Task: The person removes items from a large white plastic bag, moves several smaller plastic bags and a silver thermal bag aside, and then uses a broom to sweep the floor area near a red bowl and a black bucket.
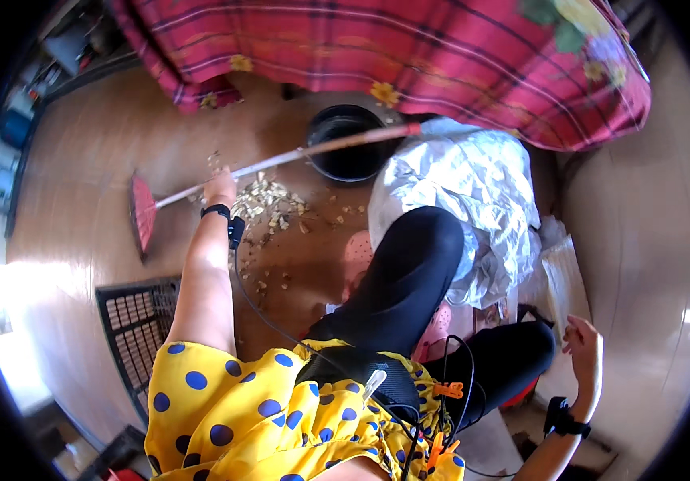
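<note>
Brown floor [72, 192] underneath, with red plaid cloth [313, 40] draped along the far side. Stretched left to right, a long-handled tool [345, 143] with a red head [143, 215] at left: probably light, with a stiff shaft best gripped mid-length for balance. Closed around it near the head, the left hand [219, 187]. By the shaft's right end, a crinkled silvery sheet [481, 176], likely soft and hampering any swing; beneath the shaft, a black basin [349, 167]; near left, a slatted black crate [140, 286]. At near right, right hand [585, 351] loosely curled, seemingly around nothing. Left of centre, pale scraps [277, 204].
</note>
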The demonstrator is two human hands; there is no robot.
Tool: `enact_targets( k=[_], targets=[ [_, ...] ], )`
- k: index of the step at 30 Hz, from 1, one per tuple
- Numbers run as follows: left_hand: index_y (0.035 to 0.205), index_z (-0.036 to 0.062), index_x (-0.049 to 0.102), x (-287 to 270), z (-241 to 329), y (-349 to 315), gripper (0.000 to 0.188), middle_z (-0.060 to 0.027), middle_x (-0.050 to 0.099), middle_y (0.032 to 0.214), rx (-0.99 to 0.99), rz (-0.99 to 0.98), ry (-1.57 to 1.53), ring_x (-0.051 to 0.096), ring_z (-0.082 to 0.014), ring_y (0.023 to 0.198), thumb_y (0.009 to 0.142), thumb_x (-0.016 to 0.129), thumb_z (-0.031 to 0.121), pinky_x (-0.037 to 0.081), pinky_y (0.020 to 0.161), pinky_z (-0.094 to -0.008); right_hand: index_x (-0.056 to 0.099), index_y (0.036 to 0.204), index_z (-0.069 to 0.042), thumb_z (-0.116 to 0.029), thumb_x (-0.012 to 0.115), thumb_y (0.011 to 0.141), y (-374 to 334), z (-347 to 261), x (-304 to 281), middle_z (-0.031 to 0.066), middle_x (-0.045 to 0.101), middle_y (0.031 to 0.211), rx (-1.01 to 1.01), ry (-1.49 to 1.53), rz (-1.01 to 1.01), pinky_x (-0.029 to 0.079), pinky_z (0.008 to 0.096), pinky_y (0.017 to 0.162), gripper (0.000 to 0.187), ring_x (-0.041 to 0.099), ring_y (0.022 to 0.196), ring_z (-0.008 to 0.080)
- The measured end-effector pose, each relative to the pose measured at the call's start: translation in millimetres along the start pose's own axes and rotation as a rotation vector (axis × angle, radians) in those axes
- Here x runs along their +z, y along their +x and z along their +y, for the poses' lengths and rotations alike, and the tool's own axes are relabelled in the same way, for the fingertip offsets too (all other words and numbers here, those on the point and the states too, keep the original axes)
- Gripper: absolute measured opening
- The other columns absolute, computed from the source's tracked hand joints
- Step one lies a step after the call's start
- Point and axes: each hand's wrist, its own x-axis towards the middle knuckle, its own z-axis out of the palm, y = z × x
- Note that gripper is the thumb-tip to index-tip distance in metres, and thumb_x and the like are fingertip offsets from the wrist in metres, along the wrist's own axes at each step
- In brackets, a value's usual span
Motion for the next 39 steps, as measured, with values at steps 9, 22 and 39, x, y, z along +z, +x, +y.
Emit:
enact_targets(
  k=[9,22,39],
  targets=[
    [0.108,0.0005,0.067,19.3,37.1,57.9,0.034,-0.0239,0.065,0.109,0.139,-0.326,-0.035,0.062,-0.0370,0.106,0.087,0.053,0.022,0.051,0.089,-0.0423,0.064,0.110,0.003,-0.006,0.056,0.089,3.5,40.2,-21.3,0.0100,0.064,0.078,0.100,0.017,0.095,0.048,0.0279,0.061,0.025,0.057,0.065,0.0127],
    [0.119,-0.0021,0.056,-134.4,171.4,-6.8,0.040,-0.0087,0.063,0.097,0.368,-0.403,-0.316,0.058,-0.0138,0.077,0.089,0.064,0.024,0.048,0.063,-0.0309,0.063,0.108,0.002,-0.024,0.069,0.081,73.7,300.2,76.8,0.0200,0.069,0.084,0.388,0.181,-0.047,0.052,0.0354,0.064,0.038,0.068,0.071,0.0246],
    [0.142,-0.0023,0.017,-103.9,468.8,-236.4,0.095,-0.0323,0.040,0.136,0.932,-0.288,0.322,0.041,-0.0432,0.128,0.074,0.079,0.022,0.037,0.105,-0.0422,0.040,0.130,0.010,-0.034,0.075,0.076,318.8,325.5,199.7,0.0303,0.047,0.130,0.332,0.235,0.533,0.040,0.0451,0.101,0.077,0.048,0.120,0.0440]
  ],
)
